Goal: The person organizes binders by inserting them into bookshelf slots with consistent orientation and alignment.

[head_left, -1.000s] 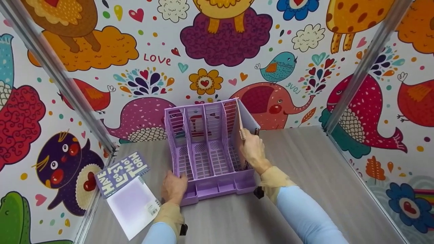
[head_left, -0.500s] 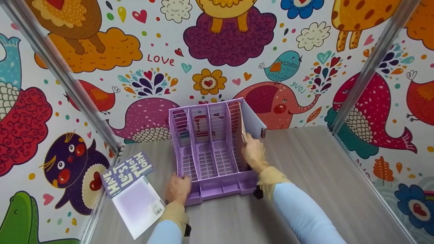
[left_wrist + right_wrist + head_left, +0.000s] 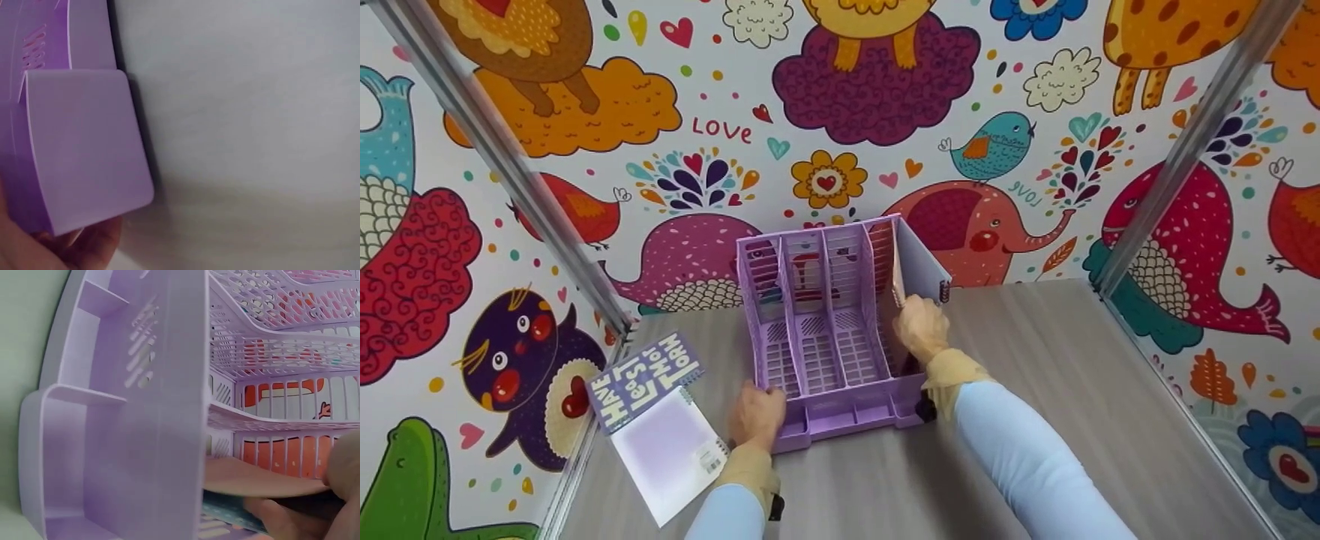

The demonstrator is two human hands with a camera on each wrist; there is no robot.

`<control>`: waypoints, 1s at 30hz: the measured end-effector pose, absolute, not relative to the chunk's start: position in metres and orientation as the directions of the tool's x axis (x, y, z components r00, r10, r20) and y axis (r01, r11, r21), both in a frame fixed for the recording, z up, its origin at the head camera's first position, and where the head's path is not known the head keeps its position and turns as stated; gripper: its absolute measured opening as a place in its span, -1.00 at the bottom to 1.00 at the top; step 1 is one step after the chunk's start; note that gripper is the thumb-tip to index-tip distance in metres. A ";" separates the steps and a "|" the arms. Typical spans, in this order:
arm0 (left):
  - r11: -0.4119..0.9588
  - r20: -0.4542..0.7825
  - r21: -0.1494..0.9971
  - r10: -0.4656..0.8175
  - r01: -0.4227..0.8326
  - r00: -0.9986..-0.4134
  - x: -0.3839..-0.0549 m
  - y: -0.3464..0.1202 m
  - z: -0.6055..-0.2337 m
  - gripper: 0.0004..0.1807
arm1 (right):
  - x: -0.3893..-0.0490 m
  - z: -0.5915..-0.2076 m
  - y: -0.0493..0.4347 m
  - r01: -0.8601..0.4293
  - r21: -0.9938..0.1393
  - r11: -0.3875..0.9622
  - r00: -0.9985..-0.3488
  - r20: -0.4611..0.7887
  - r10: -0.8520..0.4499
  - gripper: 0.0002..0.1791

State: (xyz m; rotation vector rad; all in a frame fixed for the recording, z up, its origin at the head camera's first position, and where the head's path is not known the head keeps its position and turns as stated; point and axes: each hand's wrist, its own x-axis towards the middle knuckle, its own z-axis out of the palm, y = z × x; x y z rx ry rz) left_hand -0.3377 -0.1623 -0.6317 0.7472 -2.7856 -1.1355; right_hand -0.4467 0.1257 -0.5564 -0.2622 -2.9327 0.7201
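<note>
A lilac plastic file organizer (image 3: 847, 416) with upright slots stands on the table. My right hand (image 3: 924, 328) reaches into its rightmost slot and grips a notebook with a peach-coloured cover (image 3: 897, 274). In the right wrist view the fingers (image 3: 275, 517) curl round the peach cover (image 3: 259, 478), and a teal surface shows below it. A pale blue-grey spiral notebook (image 3: 922, 266) stands beside it against the right wall. My left hand (image 3: 757, 416) holds the organizer's front left corner; in the left wrist view its fingers (image 3: 101, 242) curl under the lilac corner (image 3: 87, 152).
Left of the organizer lie a blue-grey notebook with large lettering (image 3: 641, 382) and a pale lilac-white spiral notebook (image 3: 667, 457), overlapping. The organizer's other slots (image 3: 817, 352) show bare grids. A patterned wall (image 3: 660, 172) rises behind, with metal posts (image 3: 510, 157) at both sides.
My right hand has sunk a little deeper into the rightmost slot with the peach notebook. The left hand keeps its hold on the corner. The whole view has shifted slightly.
</note>
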 end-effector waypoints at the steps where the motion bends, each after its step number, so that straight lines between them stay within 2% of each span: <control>1: 0.614 -0.141 0.670 -0.448 -0.418 -0.883 -0.337 -0.163 -0.631 -0.45 | -0.447 -0.555 0.126 0.152 -0.460 0.875 -0.980 0.044 0.194 -0.72; 5: 0.602 -0.137 0.684 -0.450 -0.413 -0.882 -0.334 -0.165 -0.631 -0.45 | -0.442 -0.555 0.127 0.229 -0.473 0.850 -0.971 -0.056 0.231 -0.63; 8: 0.593 -0.139 0.691 -0.453 -0.414 -0.881 -0.333 -0.164 -0.632 -0.48 | -0.434 -0.561 0.130 0.306 -0.508 0.805 -0.951 -0.121 0.286 -0.41; 11: 0.590 -0.143 0.691 -0.454 -0.417 -0.879 -0.333 -0.162 -0.633 -0.48 | -0.425 -0.571 0.137 0.341 -0.534 0.774 -0.938 -0.141 0.317 -0.27; 13: 0.589 -0.148 0.690 -0.454 -0.420 -0.879 -0.332 -0.160 -0.633 -0.47 | -0.419 -0.578 0.143 0.340 -0.542 0.769 -0.937 -0.122 0.328 -0.25; 17: 0.590 -0.166 0.684 -0.448 -0.429 -0.879 -0.332 -0.160 -0.632 -0.44 | -0.407 -0.593 0.153 0.331 -0.549 0.767 -0.934 -0.072 0.351 -0.27; 25: 0.589 -0.176 0.686 -0.436 -0.427 -0.883 -0.338 -0.161 -0.630 -0.35 | -0.395 -0.603 0.160 0.249 -0.552 0.795 -0.955 -0.002 0.298 -0.58; 30: 0.579 -0.180 0.692 -0.440 -0.431 -0.880 -0.340 -0.160 -0.629 -0.38 | -0.392 -0.606 0.160 0.210 -0.540 0.815 -0.962 0.033 0.270 -0.66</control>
